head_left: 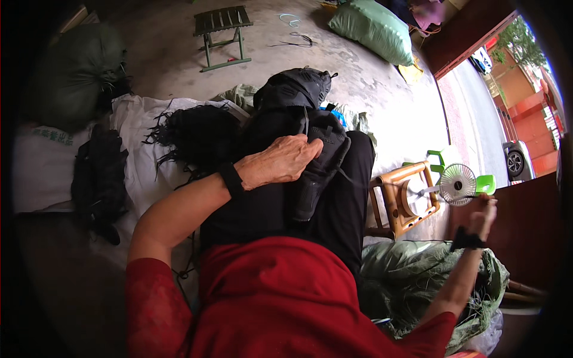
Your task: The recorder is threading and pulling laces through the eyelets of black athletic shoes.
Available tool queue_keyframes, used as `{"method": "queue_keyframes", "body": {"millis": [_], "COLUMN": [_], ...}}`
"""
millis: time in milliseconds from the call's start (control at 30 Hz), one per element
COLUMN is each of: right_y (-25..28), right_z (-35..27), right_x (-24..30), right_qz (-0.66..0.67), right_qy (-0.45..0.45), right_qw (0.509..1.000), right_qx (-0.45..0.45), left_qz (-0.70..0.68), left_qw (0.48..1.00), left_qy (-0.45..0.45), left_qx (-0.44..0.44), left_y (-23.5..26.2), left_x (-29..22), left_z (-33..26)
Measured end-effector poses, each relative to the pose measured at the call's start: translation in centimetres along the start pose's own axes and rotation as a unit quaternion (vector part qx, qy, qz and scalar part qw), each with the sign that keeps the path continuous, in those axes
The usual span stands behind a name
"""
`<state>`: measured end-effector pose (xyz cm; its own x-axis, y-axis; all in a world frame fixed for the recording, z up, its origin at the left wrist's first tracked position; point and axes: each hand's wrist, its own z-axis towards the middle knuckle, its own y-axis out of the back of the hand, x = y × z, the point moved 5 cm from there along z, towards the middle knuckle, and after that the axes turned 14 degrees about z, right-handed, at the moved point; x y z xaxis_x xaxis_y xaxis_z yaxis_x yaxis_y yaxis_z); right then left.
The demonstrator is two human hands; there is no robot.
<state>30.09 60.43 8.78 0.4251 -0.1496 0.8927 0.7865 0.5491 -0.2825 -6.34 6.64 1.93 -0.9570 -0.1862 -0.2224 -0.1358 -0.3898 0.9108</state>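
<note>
Over my lap lies a black piece shaped like a shoe upper [325,149]. My left hand [283,160] is closed on its upper edge, thumb and fingers pinched together. A thin pointed grey piece [306,121] stands up just beyond the fingers; I cannot tell what it is. My right hand [482,219] is stretched far out to the right, fingers closed, beside a small white fan [458,185]. What those fingers hold is too small to make out. More black shoe-like pieces [292,86] are heaped beyond my knees, next to a tangle of black strands [200,137].
The fan stands on a bamboo stool [394,197] at my right. Below it sits a stuffed green woven sack [412,268]. A folding stool [224,39] and a pale green sack [373,30] stand farther off. A dark sack [77,77] is at left. An open doorway shows a street.
</note>
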Motion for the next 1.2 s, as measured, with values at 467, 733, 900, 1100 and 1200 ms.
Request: {"method": "queue_keyframes", "body": {"millis": [467, 733, 900, 1100, 1200], "right_y": [-32.4, -35.5, -36.3, -40.1, -40.8], "right_z": [-21.3, -24.2, -24.0, -20.8, -20.5], "right_x": [-11.0, -9.9, -9.5, -7.3, -6.0], "right_qz": [-0.114, -0.146, -0.044, 0.062, 0.095], "right_qy": [-0.207, -0.307, -0.361, -0.232, -0.189], "right_qw": [0.939, 0.855, 0.856, 0.949, 0.953], "right_qx": [0.251, 0.392, 0.367, 0.205, 0.217], "left_qz": [0.207, 0.186, -0.097, -0.096, -0.128], "left_qw": [0.975, 0.957, 0.991, 0.991, 0.992], "left_qy": [-0.048, -0.099, 0.007, 0.016, 0.01], "left_qx": [-0.071, -0.198, -0.095, -0.097, -0.017], "left_y": [-1.5, 0.6, 0.3, -2.3, -2.3], "left_x": [-6.0, -5.8, -4.2, -3.8, -3.7], "left_z": [1.9, -0.3, 1.8, 2.9, 2.4]}}
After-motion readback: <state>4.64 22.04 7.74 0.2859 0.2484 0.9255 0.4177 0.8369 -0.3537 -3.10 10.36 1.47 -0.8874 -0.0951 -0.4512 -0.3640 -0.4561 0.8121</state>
